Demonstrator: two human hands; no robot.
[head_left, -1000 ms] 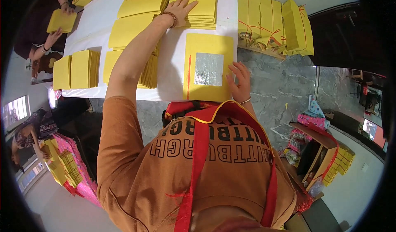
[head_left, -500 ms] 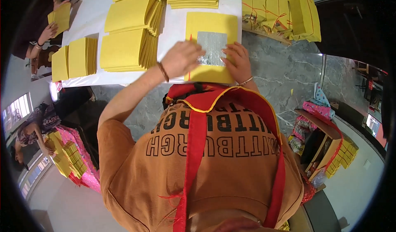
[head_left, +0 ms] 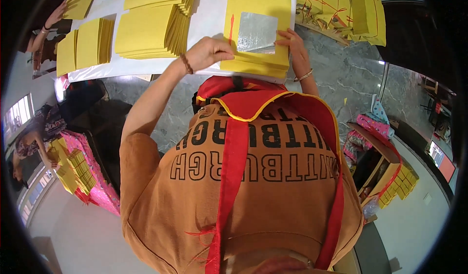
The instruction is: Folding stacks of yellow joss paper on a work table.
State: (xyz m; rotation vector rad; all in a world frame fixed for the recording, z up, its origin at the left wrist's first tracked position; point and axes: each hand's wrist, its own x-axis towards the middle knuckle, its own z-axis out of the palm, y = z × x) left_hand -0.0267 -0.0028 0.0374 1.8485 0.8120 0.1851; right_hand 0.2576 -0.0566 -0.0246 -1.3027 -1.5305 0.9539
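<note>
In front of me lies a yellow paper sheet [head_left: 280,10] with a silver foil square [head_left: 257,30] on it and a thin red mark near its left side. Other yellow layers show along its near edge, where the paper looks slightly raised. My left hand [head_left: 207,54] is closed, thumb and fingers pinching at the near left corner of the paper. At the right edge, my right hand [head_left: 296,49] lies with fingers stretched over the paper, their tips by the foil's right side; its thumb is hard to make out.
Stacks of folded yellow paper [head_left: 146,32] stand left on the white-covered table [head_left: 207,23]. Tied yellow bundles [head_left: 326,3] are beyond its right edge. At far left, a co-worker's hands [head_left: 58,13] hold yellow paper. Another person handles yellow paper at lower left.
My left hand has moved off the foil, down to the paper's near left corner. My right hand has shifted slightly right along the edge. The whole view has tilted, so the table sits higher.
</note>
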